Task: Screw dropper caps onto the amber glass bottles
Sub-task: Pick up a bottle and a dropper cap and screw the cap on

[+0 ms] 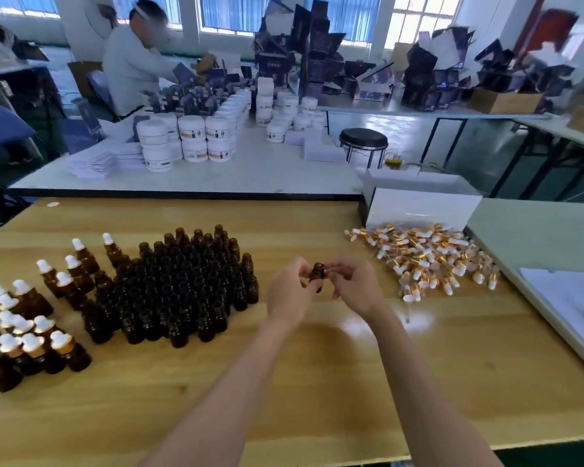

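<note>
One head view only, and its far part is soft. A seated person [129, 65] at the upper left is blurred, and the print on the white jars [189, 136] cannot be read. The capped bottles [31, 335] run off the left edge, so their count is hidden. Both forearms are cut off by the bottom edge.

A pale wooden counter [317, 382] fills the lower half. A dense block of open bottles [176, 288] stands left of centre, with the capped ones further left. A loose heap of dropper caps [432, 261], gold collars and white bulbs, lies at the right in front of a white box [418, 207]. Behind, a white counter [250, 173] carries the jars and stacks of paper. A black stool [363, 139] stands beyond it, dark cartons [317, 45] are piled at the top, and windows [230, 11] line the back wall.

One amber bottle [317, 274] is upright between the hands at the frame's centre, above the counter. The left hand [289, 291] grips its body with curled fingers. The right hand [354, 288] has its fingertips bunched at the bottle's neck. A pale sliver shows there, but whether it pinches a cap cannot be told.
</note>
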